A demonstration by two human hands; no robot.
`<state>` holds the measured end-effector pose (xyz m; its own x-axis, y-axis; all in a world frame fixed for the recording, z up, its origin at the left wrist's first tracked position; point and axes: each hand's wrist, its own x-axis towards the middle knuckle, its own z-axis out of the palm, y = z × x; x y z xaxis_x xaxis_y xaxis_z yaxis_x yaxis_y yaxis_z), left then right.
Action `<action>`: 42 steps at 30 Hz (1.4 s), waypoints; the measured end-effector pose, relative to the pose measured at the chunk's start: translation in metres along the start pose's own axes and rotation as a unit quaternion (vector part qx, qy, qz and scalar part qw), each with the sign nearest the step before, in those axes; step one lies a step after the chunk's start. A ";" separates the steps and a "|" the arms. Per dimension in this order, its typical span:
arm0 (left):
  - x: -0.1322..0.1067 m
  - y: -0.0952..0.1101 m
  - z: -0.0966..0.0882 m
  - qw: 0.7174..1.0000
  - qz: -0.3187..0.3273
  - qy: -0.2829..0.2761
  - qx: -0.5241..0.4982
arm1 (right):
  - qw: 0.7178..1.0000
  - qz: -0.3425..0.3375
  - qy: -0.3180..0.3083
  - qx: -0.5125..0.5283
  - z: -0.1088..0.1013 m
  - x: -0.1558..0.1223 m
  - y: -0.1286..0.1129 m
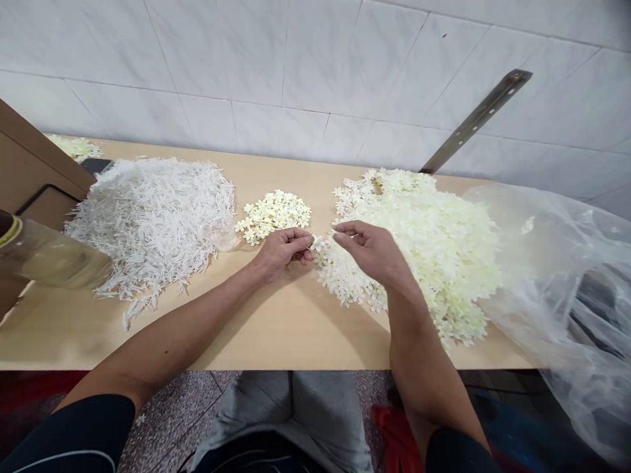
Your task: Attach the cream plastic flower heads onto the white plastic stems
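Note:
My left hand (284, 253) is closed in a pinch on a small white artificial flower (317, 244), held just above the table. Facing it a short gap away, my right hand (372, 249) has its thumb and forefinger brought together; whatever lies between those tips is too small to make out. Under and beyond the right hand spreads a large heap of loose pale-yellow blossoms (444, 243). A smaller pile of assembled-looking flowers with yellow centres (279, 211) lies just behind my left hand. Farther left is a big mound of thin white stem-like pieces (162, 217).
A clear bottle of yellowish liquid (59, 256) leans in from the left beside a brown box (34, 151). Translucent plastic sheeting (557, 276) drapes over the right end of the wooden table (296, 328). A metal bracket (473, 125) stands against the tiled wall.

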<state>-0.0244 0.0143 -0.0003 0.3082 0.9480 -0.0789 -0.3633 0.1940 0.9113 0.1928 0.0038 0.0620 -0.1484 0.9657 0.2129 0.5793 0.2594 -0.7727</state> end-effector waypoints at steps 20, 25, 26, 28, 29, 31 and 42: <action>0.000 -0.004 0.001 0.999 0.036 -0.017 0.008 | 0.963 0.086 -0.038 0.251 0.043 0.003 -0.004; -0.001 0.000 0.002 0.999 0.002 -0.028 -0.015 | 0.959 0.062 -0.049 0.271 0.047 0.004 0.002; -0.001 0.000 0.002 0.999 -0.001 -0.028 -0.016 | 0.959 0.058 -0.049 0.273 0.048 0.004 0.002; -0.001 0.001 0.002 0.999 -0.002 -0.027 -0.017 | 0.959 0.055 -0.048 0.275 0.049 0.005 0.003; -0.001 0.001 0.002 0.999 -0.001 -0.028 -0.018 | 0.959 0.056 -0.045 0.273 0.049 0.005 0.004; -0.001 0.001 0.003 0.999 0.005 -0.028 -0.021 | 0.961 0.058 -0.036 0.267 0.050 0.005 0.004; 0.001 -0.003 0.002 0.999 0.018 -0.020 -0.026 | 0.985 0.083 0.013 0.148 0.045 0.004 -0.005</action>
<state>-0.0215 0.0142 -0.0019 0.3293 0.9438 -0.0294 -0.4193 0.1741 0.8910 0.1532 0.0072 0.0397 -0.0495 0.9955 0.0813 0.3345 0.0932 -0.9378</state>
